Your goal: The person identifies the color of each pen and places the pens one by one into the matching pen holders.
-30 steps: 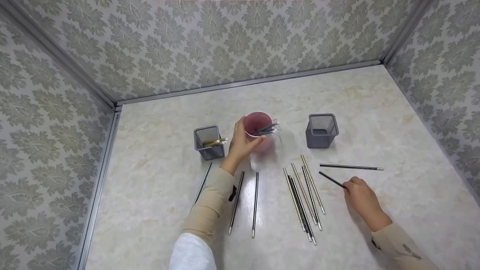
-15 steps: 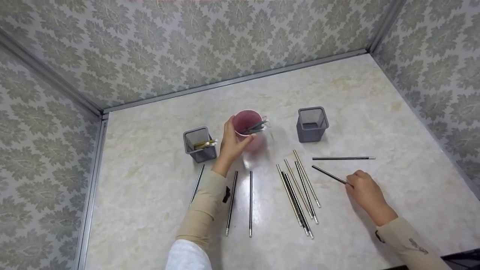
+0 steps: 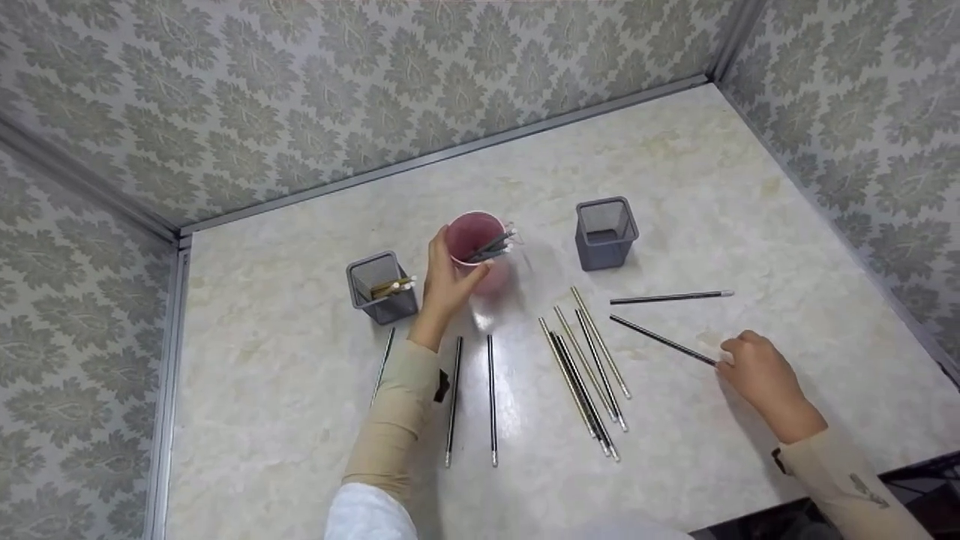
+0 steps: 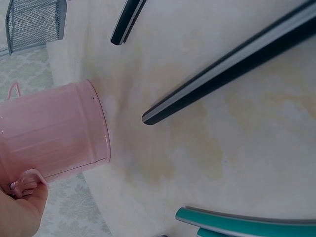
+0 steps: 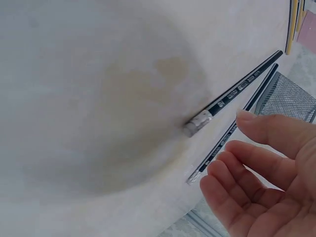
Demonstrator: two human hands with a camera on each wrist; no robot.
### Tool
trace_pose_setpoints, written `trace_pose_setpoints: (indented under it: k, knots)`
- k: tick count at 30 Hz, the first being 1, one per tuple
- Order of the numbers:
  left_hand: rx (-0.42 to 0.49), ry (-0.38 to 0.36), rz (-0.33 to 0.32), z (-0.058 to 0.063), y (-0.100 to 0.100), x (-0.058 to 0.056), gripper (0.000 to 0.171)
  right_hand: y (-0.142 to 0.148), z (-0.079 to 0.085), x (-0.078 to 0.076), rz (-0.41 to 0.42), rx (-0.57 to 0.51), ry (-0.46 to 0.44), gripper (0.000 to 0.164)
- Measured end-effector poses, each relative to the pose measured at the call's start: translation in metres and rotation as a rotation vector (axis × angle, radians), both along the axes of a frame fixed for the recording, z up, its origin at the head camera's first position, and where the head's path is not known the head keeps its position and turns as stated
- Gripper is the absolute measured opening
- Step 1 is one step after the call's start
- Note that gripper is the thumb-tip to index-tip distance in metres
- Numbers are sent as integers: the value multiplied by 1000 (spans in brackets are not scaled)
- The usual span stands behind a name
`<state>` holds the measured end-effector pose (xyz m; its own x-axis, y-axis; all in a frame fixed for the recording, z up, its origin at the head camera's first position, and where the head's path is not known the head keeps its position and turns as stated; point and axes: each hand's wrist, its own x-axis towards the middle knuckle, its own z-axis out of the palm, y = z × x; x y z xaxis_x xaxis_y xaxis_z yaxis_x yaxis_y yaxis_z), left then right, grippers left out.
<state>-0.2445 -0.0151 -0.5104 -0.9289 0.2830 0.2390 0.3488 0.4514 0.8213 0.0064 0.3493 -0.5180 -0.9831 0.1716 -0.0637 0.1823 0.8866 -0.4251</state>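
My left hand (image 3: pixel 448 289) grips the rim of a pink bucket (image 3: pixel 493 283), thumb at the near side. In the left wrist view, the thumb lies by a pink lug on the bucket (image 4: pixel 54 131). Several dark pencils (image 3: pixel 491 246) with white ends lean inside it. My right hand (image 3: pixel 763 375) is over the table at the eraser end of a black pencil (image 3: pixel 660 340). From the right wrist, the thumb and loosely bent fingers (image 5: pixel 227 192) hold nothing, and this pencil (image 5: pixel 242 89) lies just past the thumb tip.
Another black pencil (image 3: pixel 671 298) lies beyond. Gold and black pencils (image 3: pixel 592 364) lie mid-table. Black pencils (image 3: pixel 492 397) and a greenish one (image 3: pixel 382 367) flank the left forearm. A grey mesh pot (image 3: pixel 396 309) holds yellow pencils; a second mesh pot (image 3: pixel 602 255) stands right.
My right hand has let go of the black pencil and drawn back to the right, so more of the pencil shows. The left hand keeps its grip on the bucket. The head view has shifted.
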Motion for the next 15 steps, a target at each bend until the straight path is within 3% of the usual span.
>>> trace_pose_setpoints:
  k: [15]
  knots:
    - [4, -28, 20, 4, 1, 2, 90, 5, -9, 6, 12, -4, -100, 8]
